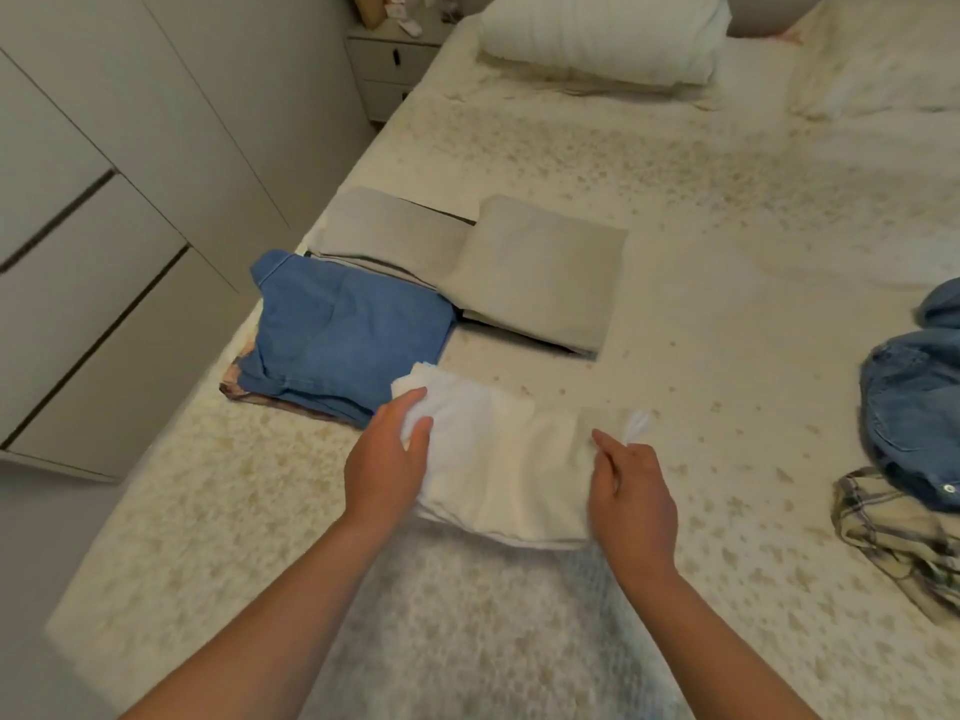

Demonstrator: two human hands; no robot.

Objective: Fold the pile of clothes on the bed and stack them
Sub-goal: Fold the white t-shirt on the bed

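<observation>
Head view:
Left hand [387,459]: grips the left end of the white garment [498,470], thumb and fingers pinching a bunched fold.
Right hand [631,498]: rests on the garment's right edge, fingers loosely extended; whether it pinches cloth cannot be told.
White garment: flat on the bed [675,210] between both hands.
Blue folded jeans [343,330]: just beyond the left hand, touching the garment's corner.
Beige folded pieces [535,272]: farther ahead.
Denim heap [914,407], plaid cloth [893,527]: right of the right hand, unfolded.
</observation>
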